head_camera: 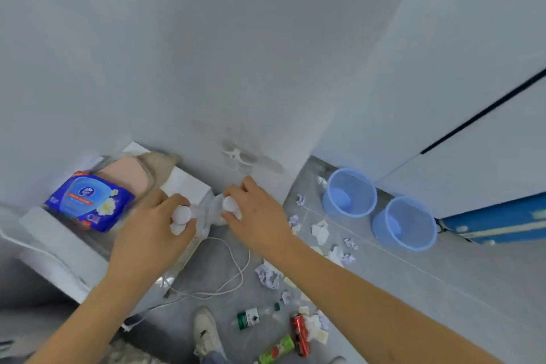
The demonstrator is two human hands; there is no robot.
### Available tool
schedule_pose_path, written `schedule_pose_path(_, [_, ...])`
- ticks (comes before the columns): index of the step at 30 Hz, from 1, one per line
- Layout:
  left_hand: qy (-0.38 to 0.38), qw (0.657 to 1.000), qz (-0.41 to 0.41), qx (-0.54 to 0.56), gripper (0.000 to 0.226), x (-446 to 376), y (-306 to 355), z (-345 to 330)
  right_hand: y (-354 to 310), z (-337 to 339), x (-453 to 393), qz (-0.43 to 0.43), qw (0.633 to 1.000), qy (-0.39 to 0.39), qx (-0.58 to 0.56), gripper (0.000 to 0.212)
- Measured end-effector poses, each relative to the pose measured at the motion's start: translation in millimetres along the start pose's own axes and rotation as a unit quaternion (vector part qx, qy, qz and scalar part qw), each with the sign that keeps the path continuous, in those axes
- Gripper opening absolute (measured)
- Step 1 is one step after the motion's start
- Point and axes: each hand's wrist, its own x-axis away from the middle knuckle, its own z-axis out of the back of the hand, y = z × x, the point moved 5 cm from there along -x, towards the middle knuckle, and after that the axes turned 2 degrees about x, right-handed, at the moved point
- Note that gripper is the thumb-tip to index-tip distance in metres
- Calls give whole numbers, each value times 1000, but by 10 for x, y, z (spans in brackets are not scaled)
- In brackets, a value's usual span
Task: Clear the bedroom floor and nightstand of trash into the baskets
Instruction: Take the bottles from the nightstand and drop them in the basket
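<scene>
Tissues (180,217) are clutched in the closed left hand (153,233) and right hand (254,213) at frame centre, while baskets (348,192) at right look empty and floor litter (267,275) remains.

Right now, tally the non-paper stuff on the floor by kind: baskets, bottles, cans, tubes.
Blue baskets: 2
Clear bottle with green label: 1
Red can: 1
Green tube: 1
Total: 5
</scene>
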Motion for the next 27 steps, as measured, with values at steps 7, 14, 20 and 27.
schedule_pose_path(7, [-106,992,-55,43,21,714,1554,-524,1064,1391,1441,-97,993,51,34,25])
schedule_pose_path(14, [-141,974,-152,85,11,213,2698,-1099,2171,2134,2152,-240,964,81,86,25])
schedule_pose_path(20, [-156,968,-189,59,10,-448,3420,-1962,3195,2168,1942,-277,951,114,74,24])
schedule_pose_path(27, [-129,980,-137,68,10,-1123,3831,-3546,4896,1707,1260,-225,969,97,28,22])
